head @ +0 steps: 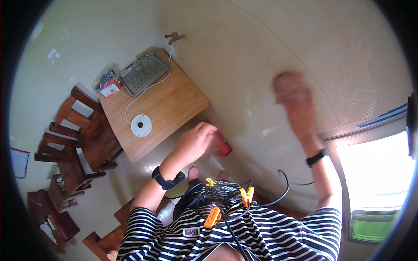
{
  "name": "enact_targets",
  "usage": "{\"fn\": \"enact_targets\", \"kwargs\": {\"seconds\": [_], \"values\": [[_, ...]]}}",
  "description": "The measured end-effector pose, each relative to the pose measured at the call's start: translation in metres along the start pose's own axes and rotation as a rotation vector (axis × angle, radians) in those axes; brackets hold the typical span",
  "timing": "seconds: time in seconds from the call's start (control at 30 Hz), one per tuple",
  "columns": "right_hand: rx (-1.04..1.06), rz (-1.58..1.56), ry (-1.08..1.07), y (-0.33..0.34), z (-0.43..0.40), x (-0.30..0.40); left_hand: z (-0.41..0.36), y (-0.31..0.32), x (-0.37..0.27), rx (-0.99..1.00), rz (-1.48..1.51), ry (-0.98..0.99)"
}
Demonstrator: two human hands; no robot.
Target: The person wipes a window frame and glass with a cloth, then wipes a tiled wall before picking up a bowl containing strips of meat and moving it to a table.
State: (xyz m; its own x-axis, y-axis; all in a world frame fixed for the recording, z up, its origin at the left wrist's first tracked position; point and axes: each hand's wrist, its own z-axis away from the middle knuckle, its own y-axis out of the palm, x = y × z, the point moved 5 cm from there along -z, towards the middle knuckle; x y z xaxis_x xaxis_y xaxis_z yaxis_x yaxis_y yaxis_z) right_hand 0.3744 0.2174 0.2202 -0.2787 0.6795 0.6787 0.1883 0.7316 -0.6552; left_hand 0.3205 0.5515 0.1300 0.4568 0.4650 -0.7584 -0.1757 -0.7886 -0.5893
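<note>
My left hand (196,142) is out in front of my body, palm down with its fingers curled. Just beyond its fingertips is a red object (223,145), partly covered by the hand; whether the two touch I cannot tell. My right hand (292,88) is stretched out over the beige tiled wall (241,65). Motion blur hides its fingers and anything it may hold. Curved wet-looking streaks (356,94) show on the tiles to its right. Each wrist bears a black band.
A wooden table (176,101) carries a grey perforated tray (143,76) with glasses, a red-and-white box (110,88) and a white round corded device (141,125). Wooden chairs (98,140) stand left. A tap (174,37) juts from the wall. Orange clips (213,218) hold cables on my striped shirt. A bright window (375,173) is right.
</note>
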Motion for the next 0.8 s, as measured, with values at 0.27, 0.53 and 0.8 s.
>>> {"fn": "enact_targets", "kwargs": {"seconds": [0.27,0.53,0.8], "values": [[0.847,1.503,-0.457,0.145,0.109,-0.143,0.007,0.006,0.009,0.052,-0.069,-0.056],[-0.106,1.461,-0.468,-0.056,0.062,0.021,-0.003,0.006,0.002,0.085,-0.009,-0.037],[-0.430,1.621,-0.289,-0.084,0.024,0.069,-0.012,0.021,0.000,0.114,-0.037,0.002]]}}
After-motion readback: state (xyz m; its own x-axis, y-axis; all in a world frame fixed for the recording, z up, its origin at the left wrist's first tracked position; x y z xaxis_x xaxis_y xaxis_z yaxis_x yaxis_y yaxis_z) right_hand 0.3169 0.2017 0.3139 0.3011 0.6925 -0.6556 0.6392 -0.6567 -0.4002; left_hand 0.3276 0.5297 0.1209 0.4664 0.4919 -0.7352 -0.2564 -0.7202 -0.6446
